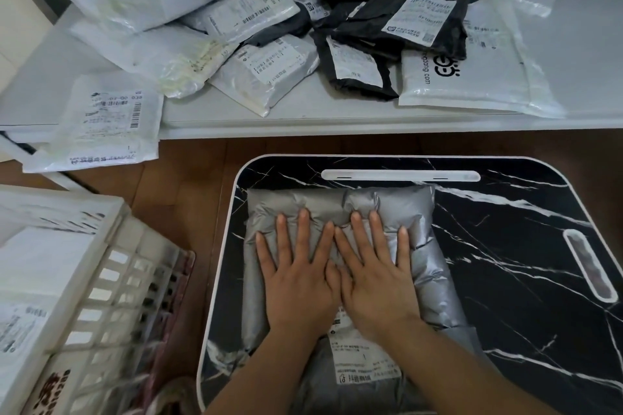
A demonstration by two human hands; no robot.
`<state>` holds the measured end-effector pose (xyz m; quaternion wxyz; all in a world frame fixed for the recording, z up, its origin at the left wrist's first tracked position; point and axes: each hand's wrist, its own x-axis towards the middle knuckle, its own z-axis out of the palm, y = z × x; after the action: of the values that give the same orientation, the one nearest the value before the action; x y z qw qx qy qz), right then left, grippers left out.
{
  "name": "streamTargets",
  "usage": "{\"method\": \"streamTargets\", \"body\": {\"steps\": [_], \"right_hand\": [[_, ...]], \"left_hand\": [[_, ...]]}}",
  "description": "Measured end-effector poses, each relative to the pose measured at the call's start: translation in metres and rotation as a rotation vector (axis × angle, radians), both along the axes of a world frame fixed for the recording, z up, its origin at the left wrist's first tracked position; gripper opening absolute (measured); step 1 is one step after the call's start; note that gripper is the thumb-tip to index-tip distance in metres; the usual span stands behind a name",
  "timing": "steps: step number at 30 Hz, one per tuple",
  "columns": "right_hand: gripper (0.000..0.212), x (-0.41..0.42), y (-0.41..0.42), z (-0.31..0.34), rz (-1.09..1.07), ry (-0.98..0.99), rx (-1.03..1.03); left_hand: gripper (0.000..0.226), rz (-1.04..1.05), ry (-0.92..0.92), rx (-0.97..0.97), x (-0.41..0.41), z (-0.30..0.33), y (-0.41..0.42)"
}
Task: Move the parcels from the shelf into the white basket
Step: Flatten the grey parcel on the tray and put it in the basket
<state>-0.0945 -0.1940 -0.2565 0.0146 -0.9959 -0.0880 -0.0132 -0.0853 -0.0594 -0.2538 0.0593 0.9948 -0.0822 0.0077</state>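
Pressing flat, your left hand (pixel 296 283) and right hand (pixel 374 276) lie side by side, fingers straight, on the grey parcel (pixel 340 266); grip its edges, then lift left toward the basket (pixel 101 246).

A padded parcel (pixel 340 246) is pressed flat on the worktop (pixel 505 263) beneath both hands, the basket (pixel 84 280) is set to its left, and the shelf (pixel 337 121), heaped with parcels (pixel 269 44), is placed behind.
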Motion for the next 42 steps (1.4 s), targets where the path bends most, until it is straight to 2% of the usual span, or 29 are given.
{"method": "streamTargets", "body": {"steps": [17,21,24,27,30,37,40,42], "right_hand": [[0.053,0.006,-0.003,-0.001,-0.039,0.08,0.047],[0.05,0.029,-0.011,0.018,-0.069,0.054,0.16],[0.051,0.04,-0.01,0.02,0.066,0.072,-0.002],[0.057,0.049,-0.018,0.016,0.128,0.151,-0.061],[0.079,0.054,-0.041,0.017,0.049,0.2,-0.017],[0.088,0.051,-0.082,0.019,-0.245,0.275,-0.063],[0.081,0.051,-0.071,0.025,-0.319,0.176,-0.122],[0.069,0.044,-0.047,0.025,-0.218,0.112,-0.087]], "left_hand": [[0.058,0.017,0.023,0.019,0.004,-0.002,-0.002],[0.059,0.033,0.031,0.013,0.003,-0.001,-0.002],[0.06,0.038,0.038,0.019,0.003,-0.002,-0.001],[0.06,0.036,0.038,0.02,0.002,-0.002,-0.001],[0.061,0.025,0.044,0.022,0.001,-0.001,-0.002],[0.06,0.028,0.061,0.001,0.003,0.002,-0.003],[0.06,0.036,0.072,-0.003,0.004,0.002,-0.003],[0.059,0.034,0.084,-0.003,0.002,0.002,-0.002]]}}
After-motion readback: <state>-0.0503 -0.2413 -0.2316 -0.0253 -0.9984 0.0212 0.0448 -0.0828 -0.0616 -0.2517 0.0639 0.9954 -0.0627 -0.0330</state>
